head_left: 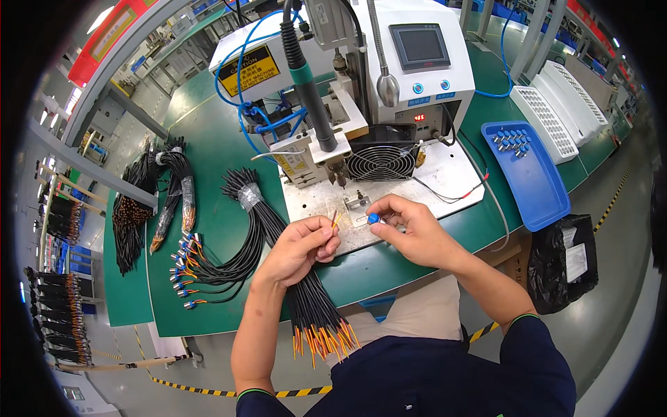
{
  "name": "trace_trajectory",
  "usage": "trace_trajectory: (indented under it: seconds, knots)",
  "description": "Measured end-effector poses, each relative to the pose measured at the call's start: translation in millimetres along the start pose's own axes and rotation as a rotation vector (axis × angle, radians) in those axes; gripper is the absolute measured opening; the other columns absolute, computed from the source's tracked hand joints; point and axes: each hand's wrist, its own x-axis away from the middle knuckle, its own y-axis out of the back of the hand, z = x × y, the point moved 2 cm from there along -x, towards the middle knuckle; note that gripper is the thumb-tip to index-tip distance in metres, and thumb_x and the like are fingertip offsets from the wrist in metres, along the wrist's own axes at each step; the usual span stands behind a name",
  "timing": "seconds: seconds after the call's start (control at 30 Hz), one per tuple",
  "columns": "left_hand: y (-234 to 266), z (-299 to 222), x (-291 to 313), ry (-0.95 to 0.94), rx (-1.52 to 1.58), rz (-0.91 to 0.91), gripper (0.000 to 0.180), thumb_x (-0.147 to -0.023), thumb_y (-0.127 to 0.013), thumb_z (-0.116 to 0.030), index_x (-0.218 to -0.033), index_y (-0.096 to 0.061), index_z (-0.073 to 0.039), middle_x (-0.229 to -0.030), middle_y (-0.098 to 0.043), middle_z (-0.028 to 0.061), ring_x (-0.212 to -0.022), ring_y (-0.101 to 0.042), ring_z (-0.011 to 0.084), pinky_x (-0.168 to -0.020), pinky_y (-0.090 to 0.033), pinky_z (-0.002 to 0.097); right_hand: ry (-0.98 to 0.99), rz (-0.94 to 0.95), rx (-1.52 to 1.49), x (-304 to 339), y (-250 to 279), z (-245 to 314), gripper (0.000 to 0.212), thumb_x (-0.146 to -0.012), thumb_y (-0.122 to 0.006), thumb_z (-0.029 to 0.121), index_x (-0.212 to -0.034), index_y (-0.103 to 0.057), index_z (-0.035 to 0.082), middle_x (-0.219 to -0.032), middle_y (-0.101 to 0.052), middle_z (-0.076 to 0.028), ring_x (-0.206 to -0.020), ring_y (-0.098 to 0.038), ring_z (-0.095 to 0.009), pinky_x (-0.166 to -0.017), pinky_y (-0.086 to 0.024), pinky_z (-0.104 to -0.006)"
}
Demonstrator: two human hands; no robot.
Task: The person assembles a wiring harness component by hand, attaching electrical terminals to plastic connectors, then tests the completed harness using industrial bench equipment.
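Note:
My left hand point(306, 249) is closed in a pinch on the end of a black cable, and its thin coloured wires point(335, 220) stick out past the fingertips. My right hand point(415, 235) holds a small round blue connector point(374, 218) between thumb and fingers. Wires and connector are apart, just in front of a small metal fixture point(358, 202) on the machine's base plate. Above it points the tip of a soldering head point(338, 172). A thick bundle of black cables point(306, 299) passes under my left hand, its orange wire ends hanging over the table's front edge.
Cables with metal-and-blue connectors point(186, 267) lie at left, near more cable bundles point(133, 215). A white soldering machine point(445, 76) with a fan point(383, 164) stands ahead. At right are a blue tray point(538, 191) holding several connectors, white perforated trays point(545, 124) and a black bag point(549, 274).

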Motion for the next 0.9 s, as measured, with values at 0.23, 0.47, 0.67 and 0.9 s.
trace_trajectory:
  seconds: [0.23,0.47,0.67,0.9]
  knots:
    - [8.6,7.2,-1.1,-0.091,0.058,-0.105,0.009,-0.112,-0.062,-0.010,-0.108,-0.064,-0.002,-0.087,-0.068,0.0078,-0.069,-0.053,0.0107,-0.063,-0.044,0.0269,-0.002,0.002,-0.223,-2.9,-6.6,-4.7,0.028,-0.110,-0.068,0.008,-0.135,-0.062,-0.004,-0.118,-0.072,-0.007,-0.100,-0.071,-0.012,-0.088,-0.059,-0.0293]
    - [8.6,2.9,-3.6,-0.185,0.036,-0.259,0.003,-0.106,-0.066,-0.003,-0.105,-0.062,-0.003,-0.087,-0.076,0.0184,-0.059,-0.060,0.0140,-0.052,-0.048,0.0276,-0.014,0.005,-0.332,-5.0,-7.3,-8.2,0.029,-0.110,-0.069,0.009,-0.137,-0.061,-0.002,-0.119,-0.071,-0.006,-0.103,-0.070,-0.010,-0.086,-0.058,-0.0284]
    - [5.2,0.7,-7.4,-0.206,0.140,-0.304,0.005,-0.107,-0.065,-0.011,-0.107,-0.062,-0.007,-0.079,-0.071,0.0128,-0.057,-0.053,0.0131,-0.053,-0.042,0.0264,0.024,-0.040,-0.292,-5.9,-9.5,-11.4,0.028,-0.108,-0.071,0.005,-0.134,-0.064,-0.002,-0.119,-0.069,-0.004,-0.103,-0.067,-0.007,-0.089,-0.057,-0.0264]
    - [7.1,-9.0,-9.5,-0.164,0.014,-0.264,0.007,-0.108,-0.064,-0.011,-0.107,-0.063,-0.005,-0.077,-0.068,0.0109,-0.060,-0.050,0.0115,-0.055,-0.036,0.0255,-0.023,-0.058,-0.073,-9.6,-5.0,-11.9,0.027,-0.108,-0.073,0.010,-0.131,-0.066,-0.003,-0.108,-0.069,-0.002,-0.099,-0.064,-0.005,-0.083,-0.055,-0.0238]
